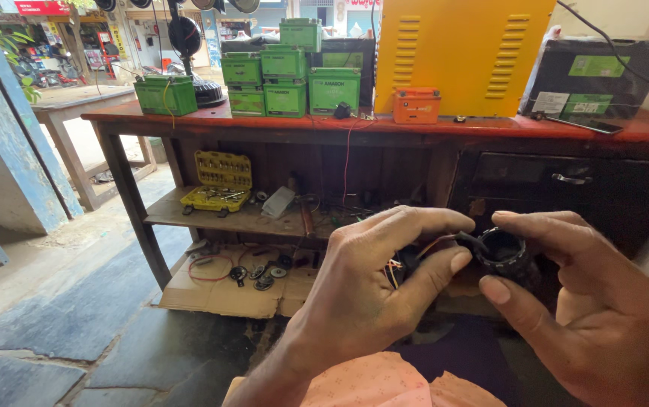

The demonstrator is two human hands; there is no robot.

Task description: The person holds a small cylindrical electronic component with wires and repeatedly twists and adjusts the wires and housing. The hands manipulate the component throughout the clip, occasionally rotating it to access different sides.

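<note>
Left hand [362,290]: fingers curled narrow, thumb and forefinger pinching the thin coloured wires [407,256] where they leave the black part.
Right hand [580,301]: fingers wrapped around the black ring-shaped part [506,255], thumb below it, forefinger arched over its top; it is held, not resting on anything.
Black ring-shaped part: between the two sets of fingers, open end facing up and toward the camera, ribbed outer wall, touching the right thumb and forefinger.
Wires: orange, white and dark strands, running from the left fingers across to the ring's rim; where they join inside cannot be told.
Lap: pink patterned cloth [369,384] just below the left wrist.
Worktop [279,120]: red-topped wooden bench well beyond the fingers.
On the worktop: green boxes [287,75] stacked beyond and left of the left fingers, a yellow metal cabinet [464,45] straight beyond them, a small orange box [417,105] at its foot, a dark boxed unit [595,75] beyond the right fingers.
Lower shelf: a yellow open tool case [220,181] left of the left fingers.
Floor: flattened cardboard [219,294] with small round parts, below the shelf.
</note>
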